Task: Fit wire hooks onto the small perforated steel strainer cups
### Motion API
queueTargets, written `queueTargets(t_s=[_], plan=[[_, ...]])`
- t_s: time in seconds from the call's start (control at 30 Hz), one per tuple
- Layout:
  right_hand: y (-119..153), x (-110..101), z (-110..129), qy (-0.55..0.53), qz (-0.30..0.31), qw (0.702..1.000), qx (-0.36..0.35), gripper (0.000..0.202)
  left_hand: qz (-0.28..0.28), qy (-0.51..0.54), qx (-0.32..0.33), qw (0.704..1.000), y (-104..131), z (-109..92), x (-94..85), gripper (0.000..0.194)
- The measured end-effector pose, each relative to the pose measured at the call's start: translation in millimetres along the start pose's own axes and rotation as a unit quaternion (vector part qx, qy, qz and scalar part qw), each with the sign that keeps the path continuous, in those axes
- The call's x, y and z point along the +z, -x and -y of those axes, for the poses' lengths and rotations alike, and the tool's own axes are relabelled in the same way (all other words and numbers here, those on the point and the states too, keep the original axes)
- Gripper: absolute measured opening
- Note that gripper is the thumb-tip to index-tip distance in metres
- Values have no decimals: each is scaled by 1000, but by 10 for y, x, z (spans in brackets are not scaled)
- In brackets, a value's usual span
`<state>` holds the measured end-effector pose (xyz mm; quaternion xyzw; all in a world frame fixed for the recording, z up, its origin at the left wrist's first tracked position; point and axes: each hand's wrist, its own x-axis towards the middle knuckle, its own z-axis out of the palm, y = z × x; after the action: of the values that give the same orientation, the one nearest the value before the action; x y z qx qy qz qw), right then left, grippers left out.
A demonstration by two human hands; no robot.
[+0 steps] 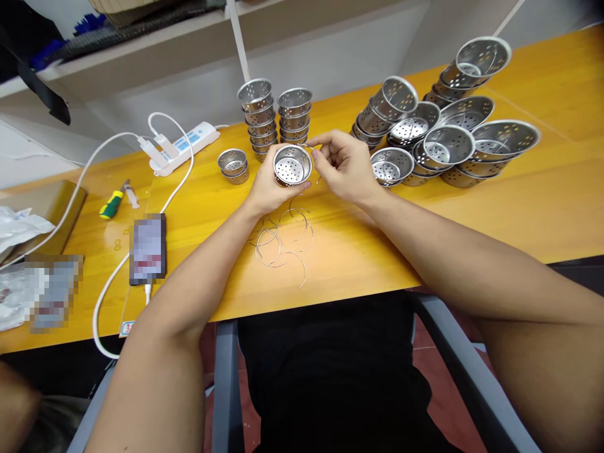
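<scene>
My left hand [268, 184] is wrapped around a small perforated metal cup [292, 168], its open mouth tilted toward me. Close to the cup's right rim, my right hand [346, 165] is closed in a pinch. A bit of thin wire shows at its fingertips by the rim; most of it is hidden by the fingers. On the table below the hands lie several loose curved wires [270, 246], some overlapping. Two nested perforated cups [233, 165] stand left of my left hand.
Behind the hands rise two stacks of perforated cups [295, 104]. More stacks of wider perforated cups [448, 148] crowd the right side, some leaning. At left are a power strip [184, 148], a screwdriver [112, 204], a phone [148, 248] and a white cable [97, 314].
</scene>
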<state>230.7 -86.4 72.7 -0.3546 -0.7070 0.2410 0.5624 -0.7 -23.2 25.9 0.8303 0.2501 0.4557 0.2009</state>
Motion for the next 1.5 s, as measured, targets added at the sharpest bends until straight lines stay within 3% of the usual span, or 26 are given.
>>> queueTargets(t_s=[0.3,0.53,0.83,1.03,1.5], plan=[[-11,-6,-108,-30,-23,999,2,54,-4,-2,-5,1000,15,45,-13,98],[-9,2,-52,-24,-7,1000,6,38,-11,-1,-56,998,8,16,-36,97],[-8,35,-17,2,-19,1000,23,40,23,14,-2,1000,14,-38,14,119],[-12,49,-103,-3,-13,1000,17,41,35,25,-33,999,22,-122,37,117],[-5,101,-78,8,-45,999,22,45,36,21,25,999,30,55,95,118]])
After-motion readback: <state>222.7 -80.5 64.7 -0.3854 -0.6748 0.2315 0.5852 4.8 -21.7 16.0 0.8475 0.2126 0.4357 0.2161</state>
